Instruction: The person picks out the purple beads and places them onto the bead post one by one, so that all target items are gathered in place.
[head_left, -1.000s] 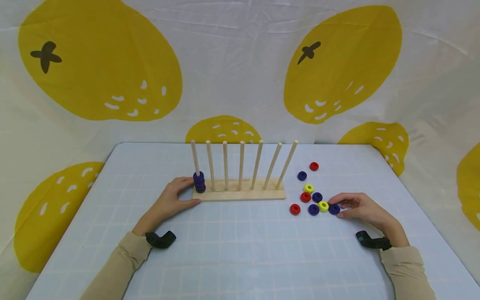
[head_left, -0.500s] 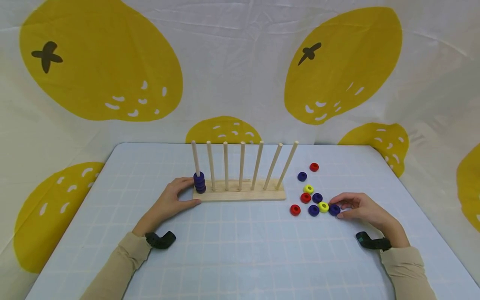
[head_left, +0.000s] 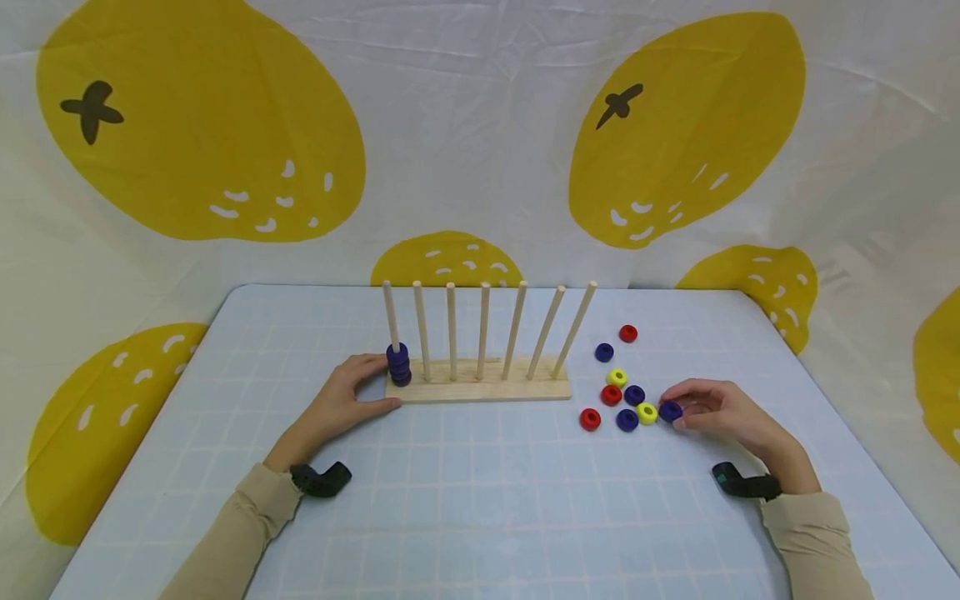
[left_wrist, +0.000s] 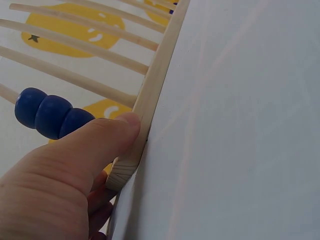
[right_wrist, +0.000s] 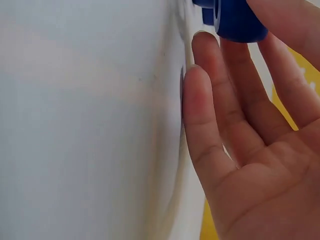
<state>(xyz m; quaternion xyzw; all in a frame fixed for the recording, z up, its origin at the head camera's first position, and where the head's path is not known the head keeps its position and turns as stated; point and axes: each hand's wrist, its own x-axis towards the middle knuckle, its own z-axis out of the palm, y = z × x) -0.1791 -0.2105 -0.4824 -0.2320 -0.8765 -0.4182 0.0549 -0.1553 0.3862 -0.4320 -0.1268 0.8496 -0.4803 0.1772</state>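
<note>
A wooden peg stand [head_left: 480, 388] with a row of upright pegs stands mid-table; several blue beads [head_left: 399, 364] are stacked on its leftmost peg. My left hand [head_left: 347, 402] grips the left end of the base, thumb along the front edge in the left wrist view, where the stacked beads [left_wrist: 53, 114] show above the thumb. On the right, my right hand [head_left: 723, 414] pinches a blue bead [head_left: 671, 411] between thumb and fingers, just right of a yellow bead [head_left: 647, 413]. In the right wrist view the pinched bead [right_wrist: 242, 21] appears at the top, with the lower fingers loosely extended.
Loose beads lie right of the stand: red beads [head_left: 590, 419], other blue beads [head_left: 627, 420] and a second yellow bead [head_left: 617, 378]. A red bead [head_left: 628, 333] lies farthest back. Behind the pale checked table [head_left: 465, 500] hangs a lemon-print cloth [head_left: 465, 125].
My right hand has raised the blue bead slightly from its spot beside the yellow bead. My left hand and the peg stand have stayed in place.
</note>
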